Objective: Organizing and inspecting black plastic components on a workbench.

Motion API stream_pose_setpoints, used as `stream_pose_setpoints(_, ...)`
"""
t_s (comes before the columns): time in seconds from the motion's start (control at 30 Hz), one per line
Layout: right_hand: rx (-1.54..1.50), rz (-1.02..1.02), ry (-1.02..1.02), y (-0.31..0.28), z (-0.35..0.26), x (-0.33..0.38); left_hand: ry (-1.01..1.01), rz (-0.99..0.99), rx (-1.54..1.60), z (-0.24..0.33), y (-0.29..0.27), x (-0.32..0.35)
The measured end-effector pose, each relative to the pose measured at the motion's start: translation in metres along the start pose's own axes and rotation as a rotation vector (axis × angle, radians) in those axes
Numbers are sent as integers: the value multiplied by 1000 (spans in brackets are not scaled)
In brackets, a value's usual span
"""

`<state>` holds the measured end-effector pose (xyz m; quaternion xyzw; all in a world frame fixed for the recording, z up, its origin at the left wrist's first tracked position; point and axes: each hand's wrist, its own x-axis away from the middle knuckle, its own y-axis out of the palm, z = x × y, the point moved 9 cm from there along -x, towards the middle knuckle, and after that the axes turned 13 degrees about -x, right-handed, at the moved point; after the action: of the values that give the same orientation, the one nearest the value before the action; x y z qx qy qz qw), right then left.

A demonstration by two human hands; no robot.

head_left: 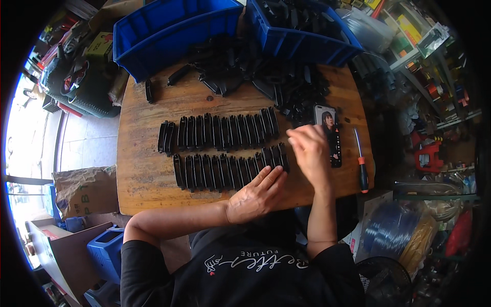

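Two rows of slim black plastic parts stand side by side on the wooden table (146, 192). My left hand (255, 197) rests at the right end of the near row (217, 173), its fingers stretched out and their tips touching the last parts. Past the right end of the far row (225, 132), my right hand (310, 152) is raised beside the phone, thumb and fingers drawn together. Whatever they may pinch is too small to make out. Behind the rows lies a heap of larger black plastic pieces (225, 79), with small black pieces (299, 100) piled at its right.
A phone (335, 138) with a lit screen lies right of my right hand. Farther right is a screwdriver (362, 174) with a red and black handle. Two blue bins (148, 43) (286, 43) stand at the far edge, the right one holding black parts. One black piece (149, 91) lies apart.
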<state>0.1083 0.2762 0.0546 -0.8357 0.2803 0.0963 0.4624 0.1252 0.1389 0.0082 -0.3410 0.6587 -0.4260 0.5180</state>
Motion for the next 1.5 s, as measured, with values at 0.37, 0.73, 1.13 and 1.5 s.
stream_pose_setpoints(0.37, 190, -35, 31, 11, 28, -27, 11, -12, 21, 1, 2, 1)
stream_pose_setpoints(0.73, 205, -34, 1, 28, 45, -44, 13, -39, 32, -1, 3, 0)
stream_pose_setpoints(1.13, -314, -89, -170, 14, -38, -6, -19, 18, 67, -2, 1, 1)
stream_pose_setpoints(1.5, -165, -131, -302, 35, -54, 4, -10, 59, 32, -3, -5, -1)
